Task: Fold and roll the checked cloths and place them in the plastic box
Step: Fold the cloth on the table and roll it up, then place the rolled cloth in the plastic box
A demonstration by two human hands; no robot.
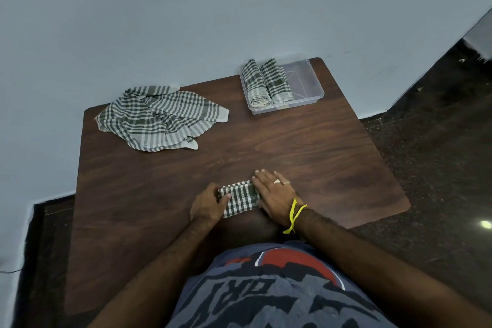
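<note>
Folded checked cloth [239,198], green-and-white, lay compact on the table [306,146]. Left hand [207,206] pinched its left end; right hand [277,194] pressed flat on its right edge.

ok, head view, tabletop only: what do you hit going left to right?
Loose checked cloths → left hand → folded checked cloth being rolled → right hand. The plastic box, farther back, overlaps those columns, so it is left out.

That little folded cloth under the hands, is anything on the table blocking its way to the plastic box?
Nothing visible does. The folded cloth lies between the left hand and right hand, and bare table runs from it to the box. The loose cloths lie off to the left. Two rolls fill the box's left side; its right side is free.
</note>
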